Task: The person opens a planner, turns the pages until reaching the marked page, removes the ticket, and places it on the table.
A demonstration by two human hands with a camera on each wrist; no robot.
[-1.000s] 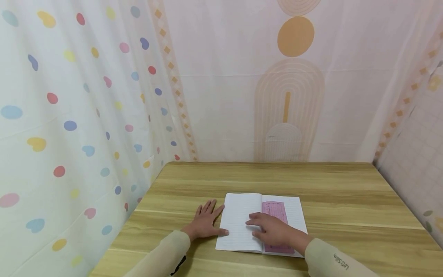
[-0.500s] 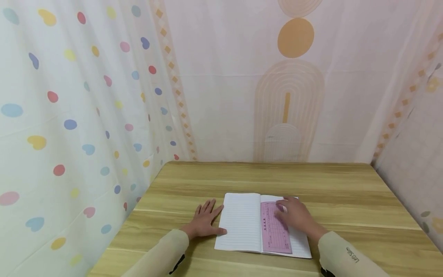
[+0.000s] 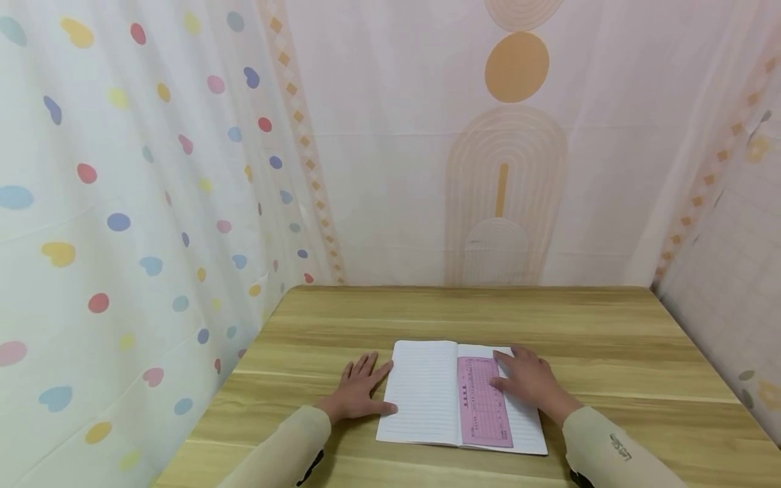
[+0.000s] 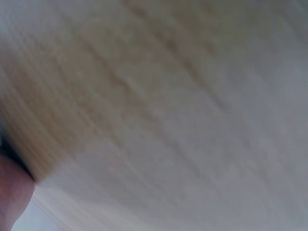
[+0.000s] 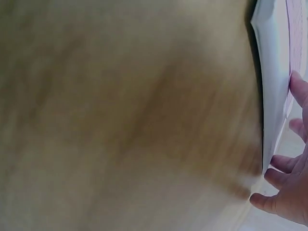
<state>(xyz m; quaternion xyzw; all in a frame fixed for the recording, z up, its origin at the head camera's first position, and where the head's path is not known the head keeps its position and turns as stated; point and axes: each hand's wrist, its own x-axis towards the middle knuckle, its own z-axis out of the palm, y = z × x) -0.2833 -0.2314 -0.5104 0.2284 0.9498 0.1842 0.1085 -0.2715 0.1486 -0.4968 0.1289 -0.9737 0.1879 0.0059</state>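
Observation:
A lined notebook (image 3: 421, 400) lies spread flat on the wooden table, its left page bare of writing. On its right page rests a pink printed slip (image 3: 482, 413), set lengthwise beside the fold. My left hand (image 3: 360, 393) lies with fingers spread on the table at the notebook's left edge, its thumb over the page margin. Over the right page's outer part sits my right hand (image 3: 531, 379), thumb at the slip's right edge and fingers reaching past the page's upper right corner. In the right wrist view, the fingers (image 5: 276, 178) of that hand stretch along the notebook's edge.
The wooden table (image 3: 366, 312) extends behind and to both sides of the notebook. A dotted curtain (image 3: 152, 169) hangs at the left, and a patterned curtain (image 3: 390, 169) hangs along the table's back edge. The left wrist view is mostly blurred tabletop (image 4: 144, 120).
My right hand has moved right, from over the fold to the right page's outer edge, uncovering the pink slip. My left hand has stayed at the left edge.

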